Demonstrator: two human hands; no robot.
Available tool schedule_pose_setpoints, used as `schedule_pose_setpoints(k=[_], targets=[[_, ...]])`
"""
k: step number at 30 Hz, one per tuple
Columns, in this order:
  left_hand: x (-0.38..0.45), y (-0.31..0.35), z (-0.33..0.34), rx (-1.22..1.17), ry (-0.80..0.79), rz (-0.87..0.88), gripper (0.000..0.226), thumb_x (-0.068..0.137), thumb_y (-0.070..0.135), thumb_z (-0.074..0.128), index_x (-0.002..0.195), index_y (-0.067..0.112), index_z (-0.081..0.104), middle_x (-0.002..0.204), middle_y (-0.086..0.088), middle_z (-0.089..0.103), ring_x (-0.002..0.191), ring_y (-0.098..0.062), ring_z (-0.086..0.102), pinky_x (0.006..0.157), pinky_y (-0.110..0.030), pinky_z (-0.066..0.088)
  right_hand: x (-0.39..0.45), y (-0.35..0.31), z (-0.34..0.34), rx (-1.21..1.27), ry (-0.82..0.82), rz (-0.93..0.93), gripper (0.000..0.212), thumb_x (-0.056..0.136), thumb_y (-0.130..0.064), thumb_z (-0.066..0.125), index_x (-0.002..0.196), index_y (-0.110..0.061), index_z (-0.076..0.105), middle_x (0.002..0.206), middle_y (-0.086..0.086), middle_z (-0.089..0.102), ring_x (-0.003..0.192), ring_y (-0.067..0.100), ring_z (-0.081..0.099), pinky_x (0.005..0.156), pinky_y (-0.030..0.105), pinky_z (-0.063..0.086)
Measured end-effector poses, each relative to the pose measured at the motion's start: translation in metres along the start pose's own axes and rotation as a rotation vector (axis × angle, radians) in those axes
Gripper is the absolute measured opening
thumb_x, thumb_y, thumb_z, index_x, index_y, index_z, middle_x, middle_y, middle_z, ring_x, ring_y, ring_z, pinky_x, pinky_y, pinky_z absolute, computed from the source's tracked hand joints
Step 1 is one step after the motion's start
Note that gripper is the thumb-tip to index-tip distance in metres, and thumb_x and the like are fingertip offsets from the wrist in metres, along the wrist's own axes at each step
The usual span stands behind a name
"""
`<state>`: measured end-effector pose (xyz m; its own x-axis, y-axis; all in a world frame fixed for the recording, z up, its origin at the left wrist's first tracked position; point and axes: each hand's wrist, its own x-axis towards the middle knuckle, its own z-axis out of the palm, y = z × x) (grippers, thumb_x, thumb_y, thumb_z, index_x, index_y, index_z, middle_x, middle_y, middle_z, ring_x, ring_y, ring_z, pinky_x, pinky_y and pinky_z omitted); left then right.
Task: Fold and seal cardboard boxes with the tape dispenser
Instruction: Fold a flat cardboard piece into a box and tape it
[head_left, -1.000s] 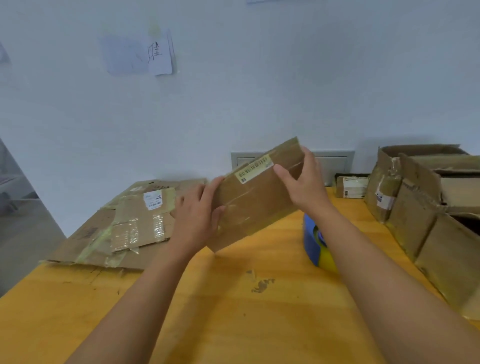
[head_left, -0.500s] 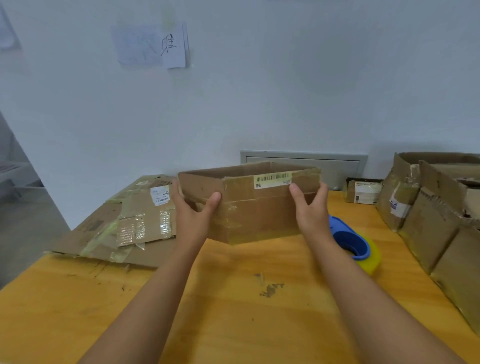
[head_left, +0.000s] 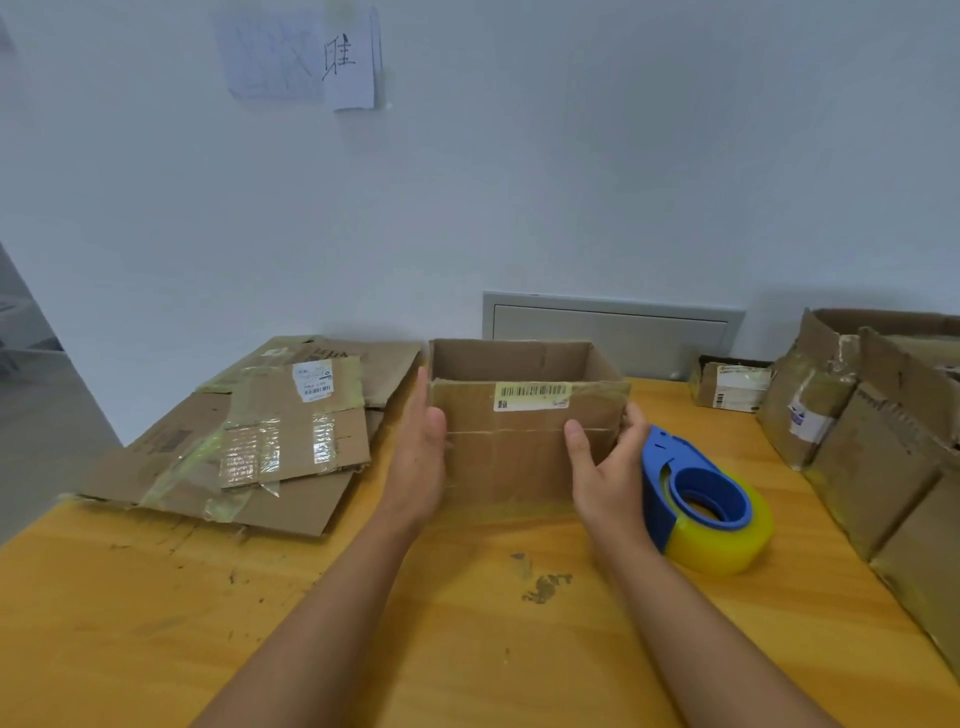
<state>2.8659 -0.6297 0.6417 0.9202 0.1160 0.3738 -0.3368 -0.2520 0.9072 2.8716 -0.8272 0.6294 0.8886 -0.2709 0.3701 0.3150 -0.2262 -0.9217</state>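
An opened-up cardboard box (head_left: 524, 441) stands on the wooden counter (head_left: 467, 623), its top open toward the ceiling and a barcode label on the near wall. The left hand (head_left: 423, 457) lies flat against the box's left side with fingers straight; the right hand (head_left: 605, 467) cups the near right corner, thumb on the front wall and fingers loosely bent round the edge. The tape dispenser (head_left: 701, 499), blue with a yellowish roll, rests on the counter just beside the right hand, untouched.

The step in hand looks like squaring and steadying the box into shape; no flaps are folded shut and nothing is taped yet. The next move likely calls for folding the flaps closed and holding them with one hand while the other reaches for the dispenser. A stack of flattened cardboard (head_left: 260, 436) lies to the left, more boxes (head_left: 872, 415) to the right.
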Motion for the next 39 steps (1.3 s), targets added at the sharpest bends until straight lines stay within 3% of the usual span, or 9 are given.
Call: schedule_pose_setpoints(k=[4, 7, 12, 18, 23, 28, 33, 35, 39], targets=[[-0.011, -0.004, 0.001, -0.105, 0.059, -0.043, 0.102, 0.070, 0.093, 0.041, 0.152, 0.034, 0.024, 0.143, 0.008, 0.049, 0.119, 0.009, 0.052, 0.087, -0.010, 0.048, -0.014, 0.002, 0.002, 0.022, -0.044, -0.010, 0.079, 0.089, -0.037, 0.070, 0.150, -0.024, 0.022, 0.132, -0.016, 0.051, 0.118, -0.009, 0.051, 0.096, 0.018, 0.046], [-0.016, -0.006, 0.003, -0.155, 0.098, -0.062, 0.103, 0.064, 0.091, 0.052, 0.147, 0.036, 0.027, 0.132, 0.007, 0.055, 0.111, 0.005, 0.059, 0.077, -0.011, 0.051, -0.020, 0.003, 0.001, 0.025, -0.084, -0.042, 0.091, 0.086, -0.048, 0.071, 0.155, -0.027, 0.016, 0.146, -0.009, 0.043, 0.130, -0.002, 0.045, 0.103, 0.018, 0.042], [-0.018, -0.017, 0.006, -0.122, 0.146, -0.046, 0.091, 0.075, 0.083, 0.055, 0.147, 0.033, 0.034, 0.136, -0.002, 0.055, 0.121, -0.017, 0.058, 0.094, -0.040, 0.056, -0.020, 0.002, -0.003, 0.066, -0.090, -0.062, 0.092, 0.080, -0.059, 0.063, 0.155, -0.030, 0.018, 0.147, -0.009, 0.044, 0.131, -0.001, 0.045, 0.106, 0.023, 0.043], [-0.016, -0.015, 0.009, -0.097, 0.191, -0.005, 0.065, 0.081, 0.077, 0.054, 0.139, 0.055, 0.039, 0.144, 0.003, 0.049, 0.130, -0.018, 0.051, 0.101, -0.048, 0.050, -0.009, 0.007, -0.004, 0.057, -0.106, -0.026, 0.084, 0.080, -0.065, 0.061, 0.151, -0.033, 0.030, 0.139, -0.013, 0.052, 0.125, 0.001, 0.052, 0.103, 0.030, 0.049], [-0.019, -0.010, 0.008, -0.130, 0.165, -0.047, 0.055, 0.074, 0.080, 0.053, 0.125, 0.059, 0.049, 0.153, 0.016, 0.038, 0.133, -0.005, 0.043, 0.102, -0.032, 0.048, -0.010, 0.012, -0.007, 0.131, -0.167, 0.074, 0.080, 0.080, -0.076, 0.055, 0.144, -0.031, 0.043, 0.132, -0.007, 0.059, 0.123, 0.011, 0.056, 0.102, 0.043, 0.051], [-0.021, -0.007, 0.006, -0.190, 0.163, -0.088, 0.047, 0.082, 0.071, 0.055, 0.127, 0.061, 0.045, 0.138, 0.004, 0.057, 0.121, -0.009, 0.056, 0.082, -0.016, 0.053, -0.009, -0.001, -0.004, 0.123, -0.075, 0.185, 0.070, 0.086, -0.069, 0.039, 0.144, -0.029, 0.047, 0.143, -0.010, 0.053, 0.134, 0.010, 0.046, 0.112, 0.037, 0.040], [-0.022, -0.003, 0.006, -0.211, 0.196, -0.069, 0.051, 0.090, 0.051, 0.055, 0.136, 0.030, 0.056, 0.119, 0.007, 0.068, 0.109, -0.008, 0.064, 0.076, -0.016, 0.053, -0.004, -0.004, -0.002, 0.148, 0.000, 0.159, 0.044, 0.097, -0.052, 0.046, 0.125, -0.024, 0.063, 0.109, -0.012, 0.069, 0.099, -0.002, 0.063, 0.079, 0.014, 0.053], [-0.023, 0.002, 0.007, -0.219, 0.233, -0.076, 0.055, 0.085, 0.049, 0.057, 0.137, 0.031, 0.051, 0.117, 0.013, 0.066, 0.106, -0.002, 0.063, 0.076, -0.016, 0.054, -0.003, -0.004, -0.002, 0.148, 0.024, 0.157, 0.047, 0.093, -0.055, 0.050, 0.128, -0.024, 0.059, 0.117, -0.013, 0.067, 0.102, -0.002, 0.062, 0.086, 0.022, 0.055], [-0.024, 0.006, 0.006, -0.225, 0.250, -0.056, 0.081, 0.088, 0.042, 0.060, 0.153, 0.046, 0.012, 0.127, 0.026, 0.051, 0.111, 0.007, 0.058, 0.080, -0.009, 0.049, -0.002, -0.006, -0.003, 0.135, 0.022, 0.129, 0.068, 0.090, -0.055, 0.054, 0.151, -0.046, 0.025, 0.137, -0.013, 0.044, 0.125, 0.005, 0.045, 0.099, 0.029, 0.043]])
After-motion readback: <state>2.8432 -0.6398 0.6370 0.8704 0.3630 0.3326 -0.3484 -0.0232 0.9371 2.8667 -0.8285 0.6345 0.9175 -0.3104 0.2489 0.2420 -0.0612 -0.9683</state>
